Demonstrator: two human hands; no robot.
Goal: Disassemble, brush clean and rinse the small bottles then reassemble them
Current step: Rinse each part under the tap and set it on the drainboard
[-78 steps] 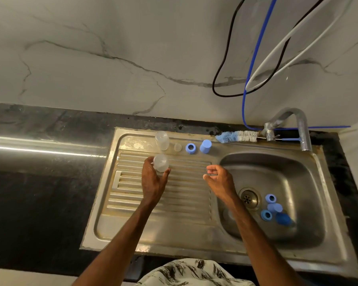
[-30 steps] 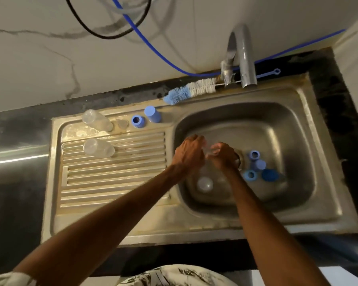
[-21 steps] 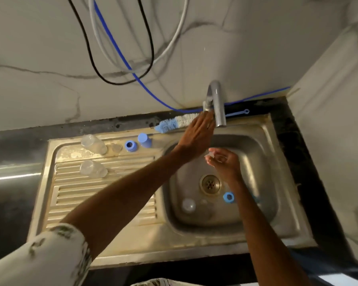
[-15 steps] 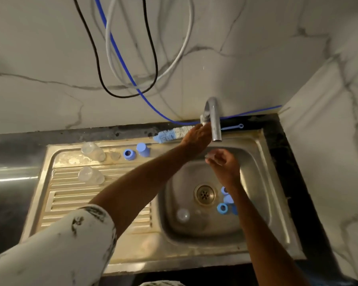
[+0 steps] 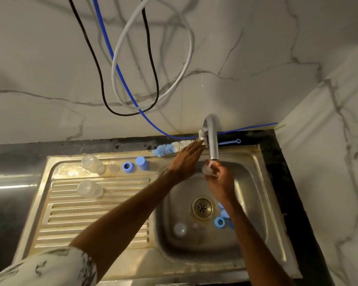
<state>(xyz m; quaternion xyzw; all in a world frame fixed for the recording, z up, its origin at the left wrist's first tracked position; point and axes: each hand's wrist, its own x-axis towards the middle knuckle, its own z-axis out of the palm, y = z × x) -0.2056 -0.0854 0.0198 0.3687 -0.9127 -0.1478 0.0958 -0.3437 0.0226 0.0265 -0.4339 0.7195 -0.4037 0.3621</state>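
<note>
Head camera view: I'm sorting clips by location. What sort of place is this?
Probably a home kitchen: a steel sink with ribbed drainboard, a tap and marble-look wall tiles.

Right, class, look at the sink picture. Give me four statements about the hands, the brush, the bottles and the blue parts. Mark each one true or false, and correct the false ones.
1. The right hand holds a small clear piece under the tap spout. True.
2. The left hand grips the brush. False: the brush lies behind the sink, and the left hand's straight fingers reach the tap's base.
3. A clear bottle and a second bottle lie on the draining board. True.
4. Every blue part sits in the basin. False: a blue ring and a blue cap stand on the draining board. The other blue parts are in the basin.
</note>
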